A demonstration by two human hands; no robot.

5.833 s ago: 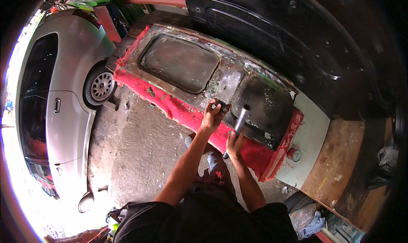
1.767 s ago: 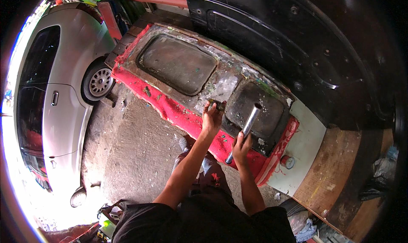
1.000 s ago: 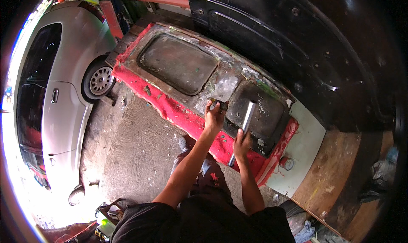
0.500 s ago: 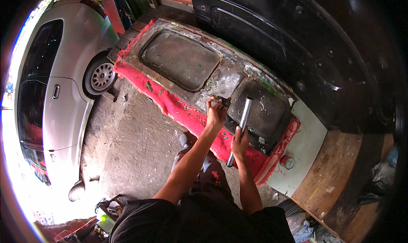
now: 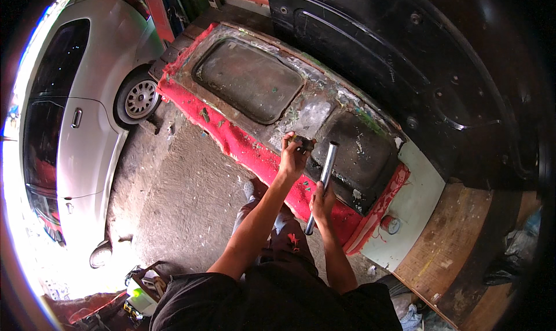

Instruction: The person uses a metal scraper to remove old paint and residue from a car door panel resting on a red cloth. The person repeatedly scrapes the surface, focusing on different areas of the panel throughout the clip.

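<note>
A red car door panel (image 5: 243, 143) with two dark window openings lies flat in front of me. My left hand (image 5: 293, 157) presses a small dark tool (image 5: 301, 141) against the scraped grey strip between the two openings. My right hand (image 5: 322, 199) grips a silver metal pipe (image 5: 324, 177) by its lower part, its upper end raised just right of the small tool. Paint flakes dot the panel's surface.
A silver car (image 5: 87, 99) stands at the left on the concrete floor (image 5: 174, 192). A large black panel (image 5: 417, 59) leans behind the door. A white board (image 5: 411, 209) and wooden boards (image 5: 463, 238) lie at the right. A small red can (image 5: 389, 224) sits on the white board.
My hands stayed at the strip between the openings; the pipe in my right hand tipped slightly more upright, and the view shifted a little.
</note>
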